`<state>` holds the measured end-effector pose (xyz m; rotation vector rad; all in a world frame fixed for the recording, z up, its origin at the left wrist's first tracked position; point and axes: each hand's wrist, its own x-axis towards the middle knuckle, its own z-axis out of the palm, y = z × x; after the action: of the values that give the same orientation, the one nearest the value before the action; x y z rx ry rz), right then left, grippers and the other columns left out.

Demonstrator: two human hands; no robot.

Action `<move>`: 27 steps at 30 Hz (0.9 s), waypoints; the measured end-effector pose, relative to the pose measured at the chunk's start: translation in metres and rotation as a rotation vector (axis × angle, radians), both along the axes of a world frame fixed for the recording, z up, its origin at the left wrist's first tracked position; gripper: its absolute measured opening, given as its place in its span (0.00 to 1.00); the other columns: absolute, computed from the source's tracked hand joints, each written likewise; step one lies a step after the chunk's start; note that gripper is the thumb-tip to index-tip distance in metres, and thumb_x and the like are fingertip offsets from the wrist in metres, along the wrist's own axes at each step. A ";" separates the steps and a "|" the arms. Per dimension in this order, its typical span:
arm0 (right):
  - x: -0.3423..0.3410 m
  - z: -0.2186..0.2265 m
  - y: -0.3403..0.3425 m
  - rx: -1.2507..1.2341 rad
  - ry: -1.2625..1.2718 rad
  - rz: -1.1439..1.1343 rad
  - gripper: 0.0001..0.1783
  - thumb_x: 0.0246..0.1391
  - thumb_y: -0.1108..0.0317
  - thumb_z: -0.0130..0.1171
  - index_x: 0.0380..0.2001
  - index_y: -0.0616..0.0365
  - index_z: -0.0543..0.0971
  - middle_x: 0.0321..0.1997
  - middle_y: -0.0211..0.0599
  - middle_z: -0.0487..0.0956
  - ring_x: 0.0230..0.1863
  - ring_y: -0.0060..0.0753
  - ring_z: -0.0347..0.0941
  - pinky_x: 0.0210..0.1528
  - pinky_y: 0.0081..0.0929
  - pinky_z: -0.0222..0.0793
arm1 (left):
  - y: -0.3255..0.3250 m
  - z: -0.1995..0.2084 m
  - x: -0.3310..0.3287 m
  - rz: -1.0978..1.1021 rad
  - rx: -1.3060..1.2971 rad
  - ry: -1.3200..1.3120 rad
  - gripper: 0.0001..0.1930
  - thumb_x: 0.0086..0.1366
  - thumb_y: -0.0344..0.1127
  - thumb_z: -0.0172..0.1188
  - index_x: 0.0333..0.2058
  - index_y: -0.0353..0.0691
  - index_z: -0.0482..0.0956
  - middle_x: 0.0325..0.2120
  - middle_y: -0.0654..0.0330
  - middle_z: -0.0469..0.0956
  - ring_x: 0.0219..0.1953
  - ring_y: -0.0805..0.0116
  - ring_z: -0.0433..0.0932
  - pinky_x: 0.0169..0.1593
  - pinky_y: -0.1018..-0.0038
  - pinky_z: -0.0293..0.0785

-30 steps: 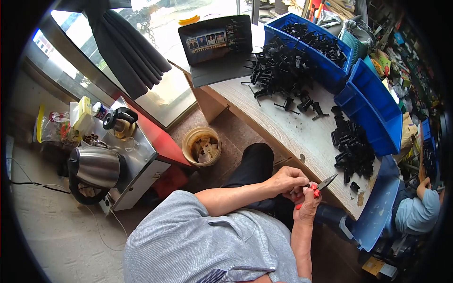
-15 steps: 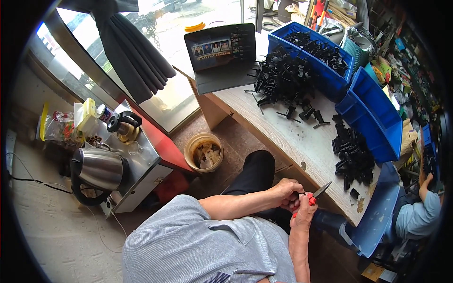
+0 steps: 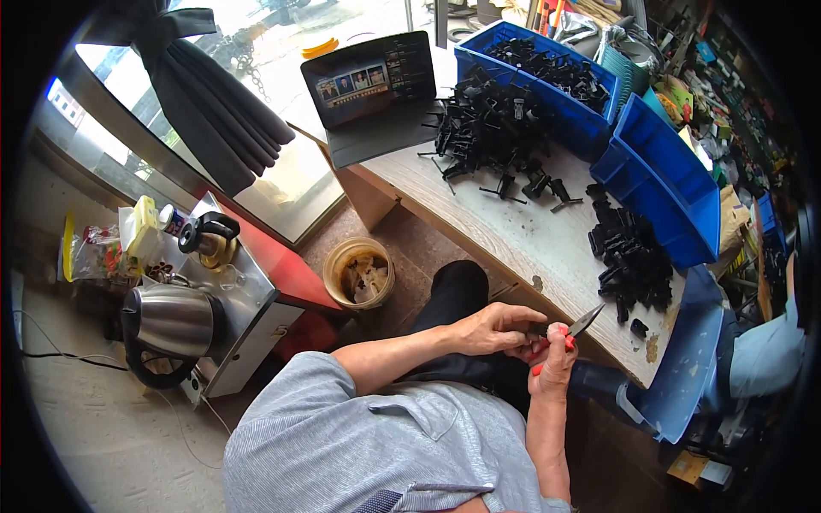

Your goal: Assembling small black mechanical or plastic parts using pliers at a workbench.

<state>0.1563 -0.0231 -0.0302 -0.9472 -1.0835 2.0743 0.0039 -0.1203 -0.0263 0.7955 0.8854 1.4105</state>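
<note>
My right hand [image 3: 554,366] is closed around red-handled scissors [image 3: 586,320], their grey blades pointing up and to the right past the table's near edge. Close against it on the left is my left hand [image 3: 492,329]. Its index finger stretches toward the scissors while the other fingers curl beneath. A small dark bit shows between the two hands, too hidden to name. Both hands are above my lap, just off the table [image 3: 569,265]. Small black plastic parts lie on it in a large pile [image 3: 492,128] and a smaller pile [image 3: 633,256].
Blue bins [image 3: 676,201] line the table's far right side, one full of black parts. A tablet [image 3: 376,103] stands at the back left. On the floor is a bucket [image 3: 332,278]; a kettle [image 3: 171,321] tops the left cabinet. Another person's sleeve [image 3: 765,355] shows at right.
My left index finger has straightened out from a tighter pinch. My hands and the scissors have shifted slightly up in the picture. The view has moved, and the other person's arm has changed position.
</note>
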 end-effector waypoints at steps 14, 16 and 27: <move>-0.009 0.000 -0.003 0.021 -0.052 0.019 0.05 0.58 0.65 0.59 0.31 0.51 0.75 0.29 0.21 0.70 0.27 0.15 0.67 0.31 0.19 0.68 | 0.000 -0.008 -0.003 0.246 0.336 0.751 0.23 0.58 0.24 0.68 0.53 0.32 0.74 0.40 0.52 0.80 0.38 0.64 0.83 0.44 0.72 0.81; -0.011 0.010 -0.007 -0.029 -0.054 0.003 0.06 0.57 0.65 0.59 0.29 0.52 0.75 0.27 0.20 0.69 0.27 0.15 0.65 0.31 0.19 0.64 | 0.003 -0.009 0.000 0.344 0.445 0.922 0.22 0.57 0.24 0.68 0.50 0.32 0.75 0.40 0.50 0.80 0.37 0.61 0.84 0.42 0.71 0.81; -0.008 0.019 -0.005 -0.020 -0.036 0.013 0.08 0.56 0.63 0.55 0.26 0.54 0.72 0.23 0.25 0.69 0.23 0.20 0.66 0.25 0.24 0.72 | 0.013 -0.006 0.016 0.522 0.060 0.484 0.11 0.65 0.23 0.61 0.46 0.29 0.75 0.30 0.61 0.83 0.33 0.82 0.79 0.38 0.82 0.77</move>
<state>0.1483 -0.0276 -0.0116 -0.9928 -1.0918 2.0902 0.0204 -0.1071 -0.0321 1.0212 1.5088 1.7306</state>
